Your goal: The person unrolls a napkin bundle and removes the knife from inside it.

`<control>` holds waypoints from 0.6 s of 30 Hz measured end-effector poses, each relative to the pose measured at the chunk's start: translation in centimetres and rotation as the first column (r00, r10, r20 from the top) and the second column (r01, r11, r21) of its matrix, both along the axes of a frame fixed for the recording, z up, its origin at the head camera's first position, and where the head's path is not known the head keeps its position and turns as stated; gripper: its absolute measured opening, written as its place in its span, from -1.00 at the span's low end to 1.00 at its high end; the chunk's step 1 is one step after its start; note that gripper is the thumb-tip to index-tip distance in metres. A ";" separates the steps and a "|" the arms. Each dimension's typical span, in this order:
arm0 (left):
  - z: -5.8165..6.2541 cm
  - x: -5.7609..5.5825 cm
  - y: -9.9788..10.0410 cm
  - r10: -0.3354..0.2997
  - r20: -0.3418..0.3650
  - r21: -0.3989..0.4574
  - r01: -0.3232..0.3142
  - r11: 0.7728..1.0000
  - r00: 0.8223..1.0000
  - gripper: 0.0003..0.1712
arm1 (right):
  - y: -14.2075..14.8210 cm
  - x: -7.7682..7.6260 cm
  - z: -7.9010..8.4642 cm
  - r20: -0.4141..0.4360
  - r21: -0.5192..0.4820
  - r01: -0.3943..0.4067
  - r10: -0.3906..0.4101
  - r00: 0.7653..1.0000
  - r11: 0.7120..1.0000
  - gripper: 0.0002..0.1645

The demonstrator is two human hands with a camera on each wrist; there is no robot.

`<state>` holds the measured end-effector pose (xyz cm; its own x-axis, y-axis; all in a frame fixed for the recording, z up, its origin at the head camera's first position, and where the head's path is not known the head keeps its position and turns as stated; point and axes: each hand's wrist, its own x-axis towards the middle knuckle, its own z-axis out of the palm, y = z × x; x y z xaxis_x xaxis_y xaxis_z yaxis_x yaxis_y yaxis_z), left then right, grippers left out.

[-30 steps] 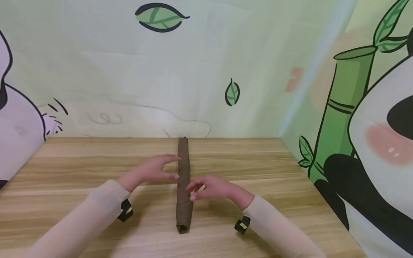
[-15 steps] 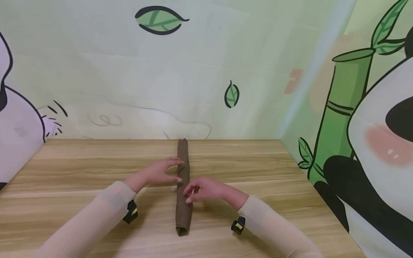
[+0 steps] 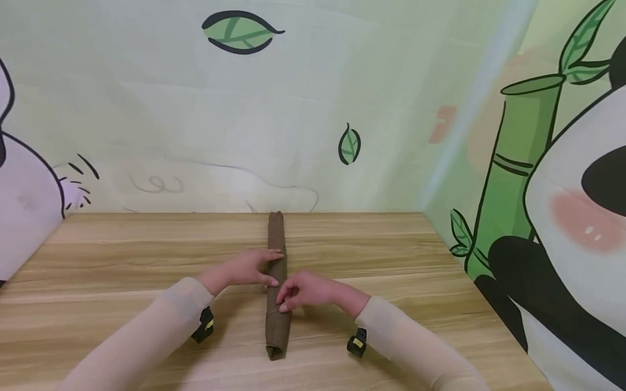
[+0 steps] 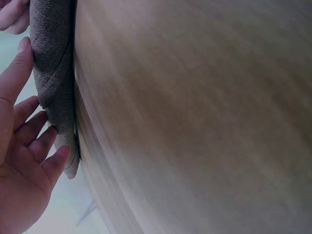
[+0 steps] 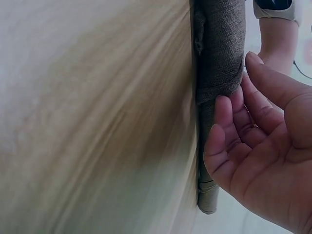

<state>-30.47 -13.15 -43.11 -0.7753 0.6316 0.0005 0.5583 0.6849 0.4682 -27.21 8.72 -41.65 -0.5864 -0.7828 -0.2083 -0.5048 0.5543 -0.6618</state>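
Note:
A rolled-up brown towel (image 3: pixel 277 334) lies lengthwise on the wooden table, its far end near the wall. My left hand (image 3: pixel 244 267) reaches over its middle from the left, fingertips and thumb on the roll and spread apart. Just nearer to me, my right hand (image 3: pixel 313 289) comes in from the other side with loosely bent fingers and thumb touching the roll. The left wrist view has the fingertips (image 4: pixel 36 114) lined up along the towel's side. In the right wrist view, a wrapped edge crosses the towel (image 5: pixel 222 58) by the bent fingers (image 5: pixel 226 126).
The wooden table (image 3: pixel 122 244) extends on both sides of the towel. A wall (image 3: pixel 161 108) printed with leaves meets its back edge. On the right stands a side wall with a bamboo (image 3: pixel 518 157) and panda print. A small black camera (image 3: pixel 357 343) is on the right wrist.
Both hands have moved in over the towel, the left to the right and the right slightly to the left. Their fingertips now rest on it. The towel stays in place.

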 end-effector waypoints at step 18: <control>-0.7 -0.2 0.1 0.010 0.046 0.015 -0.011 1.000 0.999 -0.18 | 0.2 -1.2 -0.4 0.183 0.012 -0.036 0.033 0.983 0.999 -0.83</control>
